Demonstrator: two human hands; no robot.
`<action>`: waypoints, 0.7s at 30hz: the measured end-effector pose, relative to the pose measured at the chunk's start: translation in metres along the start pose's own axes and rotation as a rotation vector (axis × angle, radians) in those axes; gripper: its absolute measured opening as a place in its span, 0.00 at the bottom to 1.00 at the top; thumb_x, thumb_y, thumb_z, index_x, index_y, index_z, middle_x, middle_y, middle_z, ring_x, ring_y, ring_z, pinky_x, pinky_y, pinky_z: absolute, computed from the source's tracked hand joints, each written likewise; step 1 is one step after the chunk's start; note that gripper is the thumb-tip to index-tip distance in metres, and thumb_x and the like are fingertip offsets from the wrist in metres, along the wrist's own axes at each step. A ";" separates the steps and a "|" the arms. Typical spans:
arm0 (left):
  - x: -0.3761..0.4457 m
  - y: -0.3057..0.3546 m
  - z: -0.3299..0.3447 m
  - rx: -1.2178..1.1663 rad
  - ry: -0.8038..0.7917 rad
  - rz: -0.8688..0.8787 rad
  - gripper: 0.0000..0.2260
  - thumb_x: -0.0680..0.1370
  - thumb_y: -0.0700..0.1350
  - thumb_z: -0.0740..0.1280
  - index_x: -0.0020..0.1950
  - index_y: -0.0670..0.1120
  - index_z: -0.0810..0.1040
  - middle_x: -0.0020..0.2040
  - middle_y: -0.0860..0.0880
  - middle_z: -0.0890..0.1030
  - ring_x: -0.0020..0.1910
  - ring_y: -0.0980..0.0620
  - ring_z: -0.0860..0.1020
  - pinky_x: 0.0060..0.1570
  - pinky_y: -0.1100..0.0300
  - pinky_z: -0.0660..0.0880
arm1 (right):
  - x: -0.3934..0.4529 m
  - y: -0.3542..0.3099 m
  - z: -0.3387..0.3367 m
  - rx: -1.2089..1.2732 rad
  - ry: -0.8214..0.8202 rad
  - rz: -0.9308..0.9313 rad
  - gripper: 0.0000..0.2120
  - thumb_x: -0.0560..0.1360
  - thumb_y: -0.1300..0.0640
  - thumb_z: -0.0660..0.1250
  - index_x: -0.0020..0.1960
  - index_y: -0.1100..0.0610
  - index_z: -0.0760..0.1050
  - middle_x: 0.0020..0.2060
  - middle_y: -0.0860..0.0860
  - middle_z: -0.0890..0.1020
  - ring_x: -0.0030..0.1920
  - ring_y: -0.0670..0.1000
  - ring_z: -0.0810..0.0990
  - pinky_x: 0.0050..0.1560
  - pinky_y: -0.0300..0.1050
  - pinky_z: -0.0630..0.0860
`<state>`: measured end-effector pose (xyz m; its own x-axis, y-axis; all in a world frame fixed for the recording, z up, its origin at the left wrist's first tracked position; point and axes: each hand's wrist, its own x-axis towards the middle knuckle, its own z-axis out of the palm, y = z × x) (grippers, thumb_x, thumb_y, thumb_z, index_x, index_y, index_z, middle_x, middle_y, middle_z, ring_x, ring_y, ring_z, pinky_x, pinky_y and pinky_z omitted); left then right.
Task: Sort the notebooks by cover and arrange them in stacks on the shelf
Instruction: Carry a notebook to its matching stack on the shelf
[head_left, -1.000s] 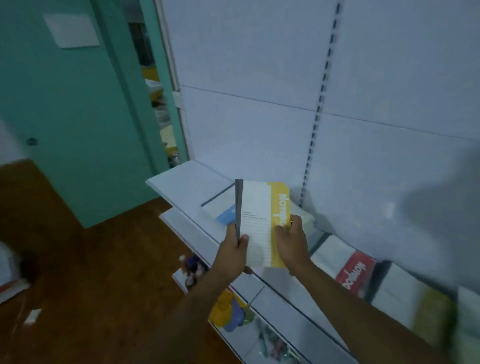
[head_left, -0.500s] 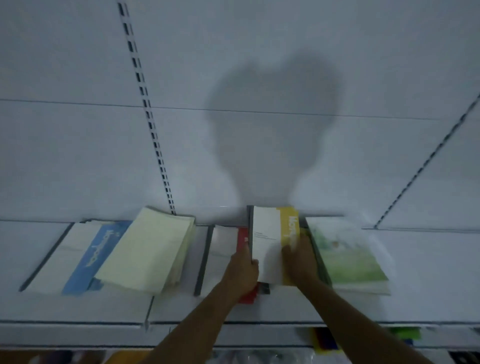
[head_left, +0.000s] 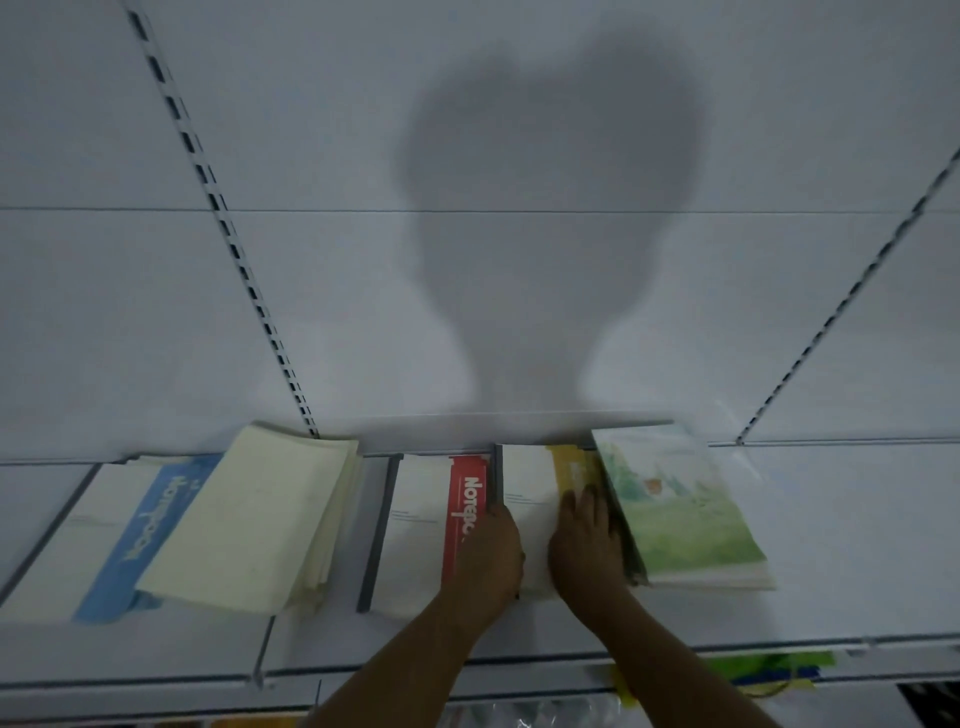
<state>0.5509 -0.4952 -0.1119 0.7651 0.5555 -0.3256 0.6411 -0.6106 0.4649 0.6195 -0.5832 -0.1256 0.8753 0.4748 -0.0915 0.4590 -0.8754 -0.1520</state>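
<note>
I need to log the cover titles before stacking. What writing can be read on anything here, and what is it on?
"Notebo…", white letters running down the red band of the red-band notebook; the left hand hides the end.
"Notebook", white letters on the blue-band notebook, seen upside down and partly blurred.
Yellow-band notebook: lettering too blurred to read.
Small print lines on the white covers: too small.
Green illustrated notebook: no legible text.

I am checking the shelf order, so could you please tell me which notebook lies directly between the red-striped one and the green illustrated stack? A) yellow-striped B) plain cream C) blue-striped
A: the yellow-striped notebook lies between them, under both hands.
</note>
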 end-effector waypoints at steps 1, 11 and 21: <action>0.001 0.002 -0.002 0.018 -0.022 -0.027 0.23 0.80 0.43 0.63 0.72 0.39 0.61 0.65 0.40 0.74 0.62 0.43 0.76 0.63 0.52 0.73 | -0.001 -0.002 -0.001 -0.015 0.023 -0.021 0.26 0.79 0.61 0.55 0.75 0.64 0.55 0.74 0.63 0.60 0.73 0.61 0.61 0.68 0.54 0.67; 0.000 -0.002 -0.004 -0.078 0.024 0.056 0.19 0.78 0.42 0.67 0.66 0.42 0.67 0.60 0.42 0.76 0.56 0.46 0.77 0.56 0.57 0.75 | 0.029 0.001 -0.032 -0.179 -0.157 -0.205 0.14 0.78 0.60 0.56 0.61 0.62 0.73 0.63 0.59 0.71 0.62 0.55 0.72 0.60 0.45 0.73; -0.005 0.006 -0.007 -0.024 0.036 0.013 0.22 0.77 0.43 0.68 0.68 0.41 0.65 0.61 0.42 0.75 0.57 0.46 0.76 0.57 0.56 0.75 | 0.030 0.008 -0.036 -0.190 -0.177 -0.294 0.13 0.77 0.57 0.59 0.57 0.61 0.75 0.62 0.60 0.71 0.60 0.56 0.73 0.58 0.45 0.73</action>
<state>0.5504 -0.4978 -0.1012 0.7703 0.5680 -0.2898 0.6294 -0.6045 0.4883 0.6551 -0.5792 -0.0939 0.6704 0.7013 -0.2425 0.7205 -0.6933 -0.0131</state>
